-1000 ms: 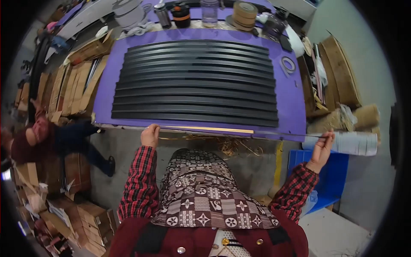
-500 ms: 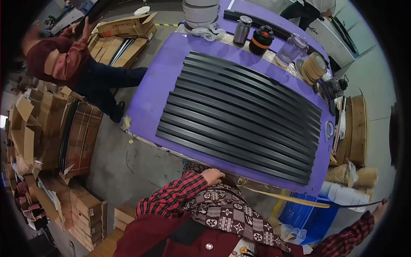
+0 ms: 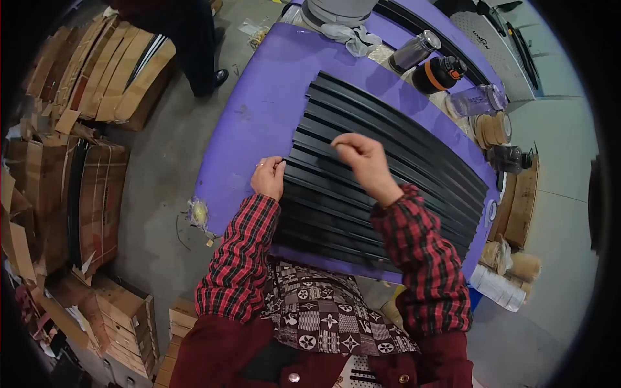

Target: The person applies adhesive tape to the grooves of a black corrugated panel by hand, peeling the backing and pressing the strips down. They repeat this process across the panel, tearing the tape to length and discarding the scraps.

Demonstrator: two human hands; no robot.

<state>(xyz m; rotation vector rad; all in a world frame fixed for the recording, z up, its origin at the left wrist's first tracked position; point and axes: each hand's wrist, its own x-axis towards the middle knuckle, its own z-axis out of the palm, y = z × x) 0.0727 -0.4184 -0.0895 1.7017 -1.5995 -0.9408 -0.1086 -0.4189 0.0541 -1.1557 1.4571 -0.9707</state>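
Black ribbed strips (image 3: 388,174) lie side by side across the purple tabletop (image 3: 242,110). At their left ends is my left hand (image 3: 268,176), its fingers and thumb closed on the end of a strip. Above the middle of the strips hovers my right hand (image 3: 365,161), its fingers curled with thumb and forefinger together; whatever may be between them is too small to make out. Both forearms are in red and black checked sleeves.
Along the table's far edge stand a steel bottle (image 3: 415,52), a black and orange bottle (image 3: 440,74), a clear jug (image 3: 475,100) and tape rolls (image 3: 493,128). Cardboard boxes (image 3: 103,200) fill the left side. A person (image 3: 187,39) stands beyond the table's left edge.
My left hand has risen from my lap to the strips' left ends. My right hand has come in from the far right to above them. The other person has moved toward the top edge.
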